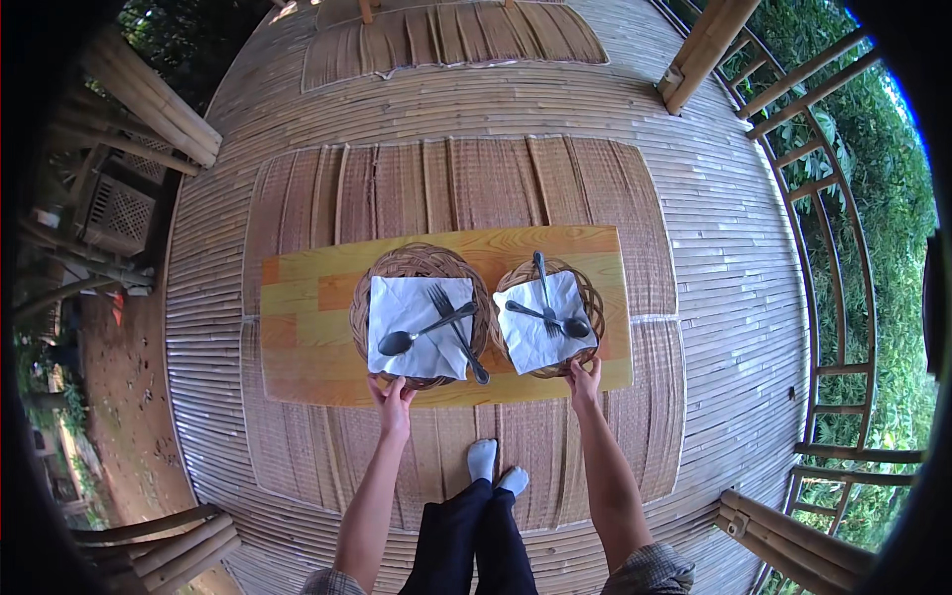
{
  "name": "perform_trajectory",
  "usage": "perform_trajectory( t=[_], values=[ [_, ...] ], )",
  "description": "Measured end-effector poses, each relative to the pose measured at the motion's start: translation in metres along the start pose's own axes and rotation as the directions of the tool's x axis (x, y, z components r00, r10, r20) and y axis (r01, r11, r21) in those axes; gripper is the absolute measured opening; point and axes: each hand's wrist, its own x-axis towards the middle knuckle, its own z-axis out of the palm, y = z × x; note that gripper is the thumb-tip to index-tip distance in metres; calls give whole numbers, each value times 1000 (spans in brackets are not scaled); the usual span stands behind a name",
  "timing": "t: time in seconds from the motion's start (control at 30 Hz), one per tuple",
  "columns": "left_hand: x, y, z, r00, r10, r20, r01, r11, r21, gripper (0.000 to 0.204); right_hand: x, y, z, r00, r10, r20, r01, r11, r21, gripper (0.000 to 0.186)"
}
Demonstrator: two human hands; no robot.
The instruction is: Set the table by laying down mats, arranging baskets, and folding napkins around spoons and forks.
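Note:
Two round woven wicker plates rest on the low wooden table (307, 347). My left hand (393, 393) grips the near rim of the left wicker plate (416, 260), fingers closed on its edge. My right hand (585, 381) pinches the near rim of the smaller-looking right wicker plate (593, 297). A white napkin (392, 297) lines the left plate, with a spoon (397, 342) and a fork (458, 332) crossed on it. Over the right plate's white napkin (531, 352), another spoon (573, 326) crosses a fork (542, 283) whose tines point toward me.
Woven mats (451, 188) lie under and around the table on the bamboo slat floor (724, 327). Another mat (456, 38) lies farther off. Bamboo posts (706, 55) and a railing (843, 248) edge the right side. My feet in light socks (482, 458) are on the near mat.

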Motion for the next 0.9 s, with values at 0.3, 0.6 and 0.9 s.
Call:
perform_trajectory(
  t=[0.3,0.6,0.9],
  values=[
    [-9,9,-2,999,19,33,-19,1000,8,49,11,-12,-4,987,87,-138,-109,982,-156,33],
    [-85,65,-10,991,115,64,-112,993,-45,42,-124,-70,61,901,-221,373,283,951,-122,27],
    [-207,90,-51,967,181,179,-172,983,-64,41,-310,-100,49,707,-241,665,347,938,-29,35]
  ],
)
